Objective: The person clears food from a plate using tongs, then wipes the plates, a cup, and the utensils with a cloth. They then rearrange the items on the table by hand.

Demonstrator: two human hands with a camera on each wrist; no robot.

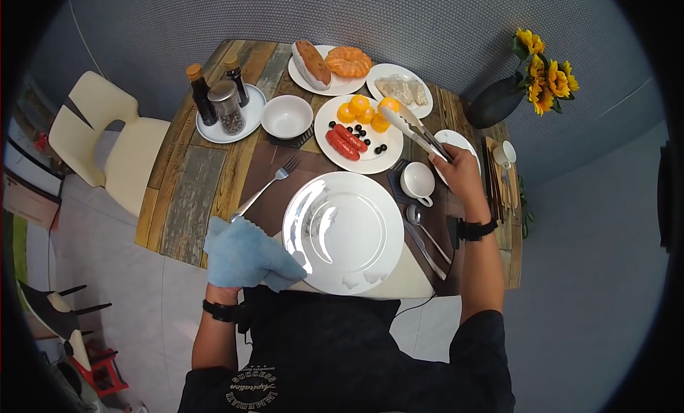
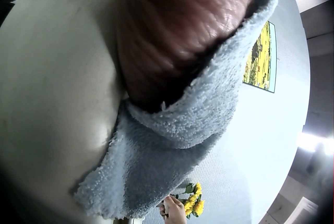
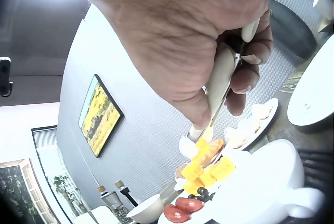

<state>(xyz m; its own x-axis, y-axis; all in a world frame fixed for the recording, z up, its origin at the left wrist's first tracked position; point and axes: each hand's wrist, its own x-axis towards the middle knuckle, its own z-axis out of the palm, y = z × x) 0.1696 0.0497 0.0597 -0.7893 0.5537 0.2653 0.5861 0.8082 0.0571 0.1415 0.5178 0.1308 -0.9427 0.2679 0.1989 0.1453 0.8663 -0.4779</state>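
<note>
A light blue cloth (image 1: pixel 246 256) covers my left hand (image 2: pixel 182 31), whose fingers are hidden in its folds. The cloth overlaps the left rim of a large white dinner plate (image 1: pixel 342 235). On the right side, my right hand (image 1: pixel 463 174) grips a pair of tongs (image 1: pixel 417 130) with pale handles. Their tips reach a yellow-orange piece (image 1: pixel 389 104) at the edge of the food plate (image 1: pixel 388 158). That plate also bears more yellow pieces (image 1: pixel 358 104), red sausages (image 1: pixel 342 145) and small black round fruits (image 1: pixel 380 149).
Left of the food plate are a white bowl (image 1: pixel 286 116) and a tray of bottles (image 1: pixel 214 133). Bread plates (image 1: pixel 313 91) stand behind. A white cup (image 1: pixel 417 180), spoon (image 1: pixel 427 231), knife (image 1: pixel 425 253) and fork (image 1: pixel 267 187) flank the dinner plate. A dark vase (image 1: pixel 493 103) stands back right.
</note>
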